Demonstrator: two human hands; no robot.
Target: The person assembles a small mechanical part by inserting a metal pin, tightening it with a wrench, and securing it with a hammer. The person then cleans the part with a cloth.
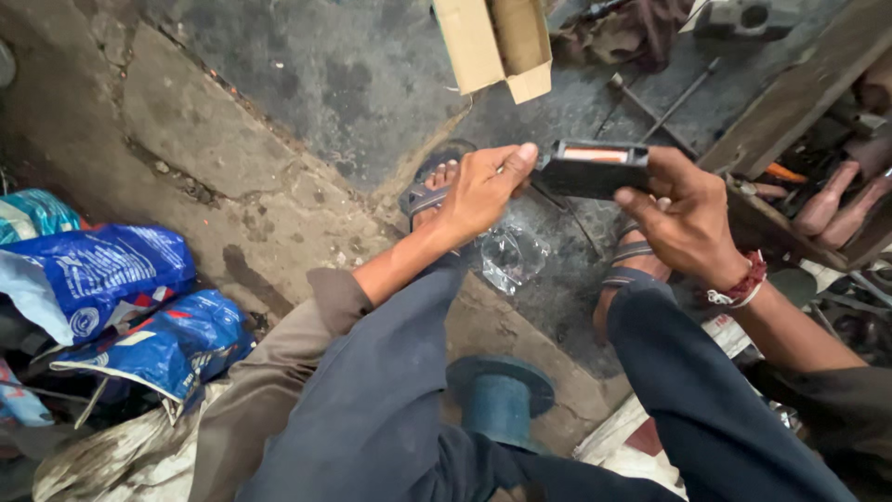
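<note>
Black rectangular block (595, 169) with an orange strip on its top face is held in the air above the concrete floor (279, 139), over the person's sandalled feet, long axis running left–right between the two hands. Right hand (688, 218) is closed around its right end, fingers wrapped underneath. Left hand (478, 191) pinches the left end with thumb and fingertips, so both hands touch it; a crumpled clear plastic wrapper (509, 253) lies on the floor just below.

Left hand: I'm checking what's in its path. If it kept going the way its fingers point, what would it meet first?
The left hand points right; its fingertips already touch the dark rectangular block held by the right hand.
</note>
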